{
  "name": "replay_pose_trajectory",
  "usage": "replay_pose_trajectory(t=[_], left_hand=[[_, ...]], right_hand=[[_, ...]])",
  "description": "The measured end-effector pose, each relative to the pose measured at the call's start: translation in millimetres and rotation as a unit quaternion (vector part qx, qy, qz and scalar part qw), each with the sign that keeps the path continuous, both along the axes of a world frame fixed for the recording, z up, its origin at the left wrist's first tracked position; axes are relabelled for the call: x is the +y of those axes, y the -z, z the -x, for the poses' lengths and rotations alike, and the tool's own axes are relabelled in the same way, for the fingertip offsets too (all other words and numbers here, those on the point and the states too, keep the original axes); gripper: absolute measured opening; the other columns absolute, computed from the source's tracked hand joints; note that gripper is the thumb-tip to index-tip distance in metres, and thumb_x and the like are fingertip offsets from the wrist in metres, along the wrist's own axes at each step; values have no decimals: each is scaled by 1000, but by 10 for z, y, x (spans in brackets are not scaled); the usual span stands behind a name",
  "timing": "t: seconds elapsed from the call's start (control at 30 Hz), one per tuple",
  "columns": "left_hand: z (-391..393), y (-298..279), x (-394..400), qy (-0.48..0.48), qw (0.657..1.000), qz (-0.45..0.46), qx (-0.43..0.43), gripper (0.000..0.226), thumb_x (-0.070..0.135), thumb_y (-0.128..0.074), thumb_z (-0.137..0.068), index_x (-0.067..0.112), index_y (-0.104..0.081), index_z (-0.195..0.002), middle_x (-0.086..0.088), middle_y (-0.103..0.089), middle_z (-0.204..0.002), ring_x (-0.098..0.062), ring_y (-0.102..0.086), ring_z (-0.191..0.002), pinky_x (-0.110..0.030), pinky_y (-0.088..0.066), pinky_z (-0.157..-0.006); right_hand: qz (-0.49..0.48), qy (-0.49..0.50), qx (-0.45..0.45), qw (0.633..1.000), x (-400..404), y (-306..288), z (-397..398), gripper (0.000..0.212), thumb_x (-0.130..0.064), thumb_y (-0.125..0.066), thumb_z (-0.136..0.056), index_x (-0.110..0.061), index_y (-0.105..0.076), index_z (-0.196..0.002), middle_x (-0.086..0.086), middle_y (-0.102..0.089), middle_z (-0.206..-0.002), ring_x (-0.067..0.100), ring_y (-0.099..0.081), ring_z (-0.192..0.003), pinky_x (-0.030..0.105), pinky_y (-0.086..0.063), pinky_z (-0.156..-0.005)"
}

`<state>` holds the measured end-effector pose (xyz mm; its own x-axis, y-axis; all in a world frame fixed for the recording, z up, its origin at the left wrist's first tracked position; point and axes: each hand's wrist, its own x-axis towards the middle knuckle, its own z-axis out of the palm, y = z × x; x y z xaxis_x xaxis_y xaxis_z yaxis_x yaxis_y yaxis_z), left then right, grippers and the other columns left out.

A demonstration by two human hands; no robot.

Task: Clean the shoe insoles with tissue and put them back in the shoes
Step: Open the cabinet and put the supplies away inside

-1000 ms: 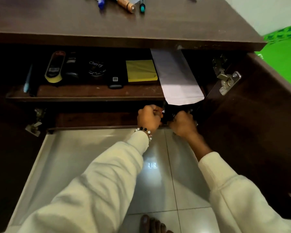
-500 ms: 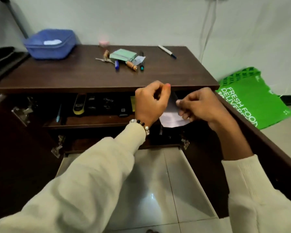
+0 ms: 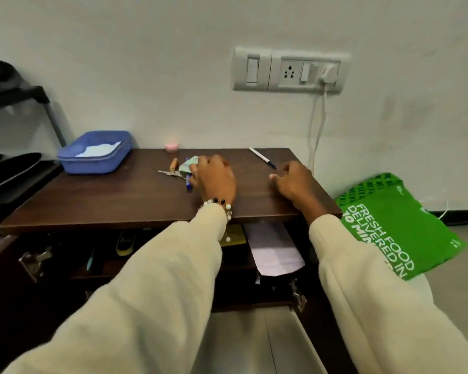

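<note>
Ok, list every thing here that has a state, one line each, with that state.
left hand: over the cabinet top, fingers on the small items, nothing visibly held
right hand: loosely curled, empty
cabinet: doors open
blue tray: upright, white tissue inside
white pen: lying flat on top
white paper: hanging off the inner shelf
green bag: lying slumped on the floor
wall plug: plugged in

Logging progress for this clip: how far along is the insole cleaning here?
No insole or shoe shows, so nothing reads as done or left. The left hand and right hand are over the cabinet top, holding nothing visible. White tissue lies in the blue tray.
</note>
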<state>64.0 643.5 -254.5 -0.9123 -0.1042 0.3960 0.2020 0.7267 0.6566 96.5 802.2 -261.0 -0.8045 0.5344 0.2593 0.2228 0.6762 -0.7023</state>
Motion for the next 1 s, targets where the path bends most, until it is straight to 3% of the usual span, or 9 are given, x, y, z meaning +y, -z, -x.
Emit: replay_pose_trajectory(t=[0.13, 0.2, 0.27, 0.37, 0.47, 0.57, 0.67, 0.8, 1.0], left_hand=[[174, 119, -36, -51, 995, -82, -32, 22, 21, -55, -94, 18, -71, -108, -7, -57, -125, -30, -35, -127, -41, -33, -103], [214, 158, -41, -41, 994, -102, -4, 19, 20, -57, -92, 21, -73, -102, -4, -62, -119, -26, -41, -122, -31, -24, -102], [205, 162, -44, -27, 994, -110, 14, 16, 20, -60, -90, 23, -74, -97, -1, -65, -113, -22, -47, -117, -21, -16, -91], [196, 153, -57, -29, 993, -113, 14, 14, 22, -63, -89, 24, -74, -97, -1, -65, -112, -21, -47, -116, -20, -13, -87], [135, 103, -30, -44, 997, -69, -10, 19, 34, -64, -88, 22, -73, -100, -5, -61, -116, -26, -40, -120, -34, -29, -99], [57, 68, 1, -63, 997, 12, -30, 36, 45, -63, -87, 15, -71, -104, -10, -54, -123, -31, -35, -125, -42, -34, -98], [-21, 56, 32, -58, 991, 116, -32, 39, 45, -63, -87, 11, -67, -106, -17, -47, -131, -37, -33, -127, -46, -32, -102], [-83, 43, 53, -52, 981, 187, -23, 33, 42, -60, -89, 14, -67, -104, -19, -45, -135, -40, -29, -133, -49, -28, -106], [-119, 50, 79, -45, 966, 253, 32, 20, 24, -54, -95, 14, -68, -104, -15, -48, -131, -37, -29, -132, -43, -30, -98]], right_hand=[[-65, 23, -10, 998, 63, 18, 230, 55, -31, -63, -89, -4, -45, -134, 18, -48, -135, 33, -44, -126, 37, -34, -104], [-117, 15, -32, 993, 76, 31, 352, 53, -37, -60, -90, -4, -48, -129, 18, -51, -132, 35, -44, -123, 38, -34, -102], [-164, 9, -56, 985, 66, 53, 454, 47, -43, -56, -92, -7, -53, -122, 15, -56, -124, 34, -46, -117, 39, -36, -96], [-235, 5, -56, 970, 40, 82, 559, 38, -40, -52, -95, -7, -63, -110, 13, -60, -112, 33, -51, -108, 37, -40, -87], [-263, 13, -33, 964, 16, 61, 554, 26, -19, -49, -97, -2, -64, -109, 17, -60, -109, 33, -54, -103, 35, -41, -77], [-280, 10, -33, 959, -12, 47, 510, 22, -6, -44, -96, 2, -62, -105, 20, -59, -108, 34, -55, -99, 33, -36, -70], [-276, 0, -37, 960, -49, 31, 445, 20, -7, -46, -95, 3, -60, -106, 22, -56, -112, 35, -54, -102, 36, -41, -75], [-237, 9, -58, 970, -64, 25, 345, 24, -13, -55, -93, 1, -60, -110, 22, -50, -119, 35, -52, -106, 39, -45, -85], [-161, 48, -26, 985, -128, 24, 204, 26, -16, -52, -93, 0, -59, -113, 20, -48, -122, 32, -54, -98, 35, -43, -79]])
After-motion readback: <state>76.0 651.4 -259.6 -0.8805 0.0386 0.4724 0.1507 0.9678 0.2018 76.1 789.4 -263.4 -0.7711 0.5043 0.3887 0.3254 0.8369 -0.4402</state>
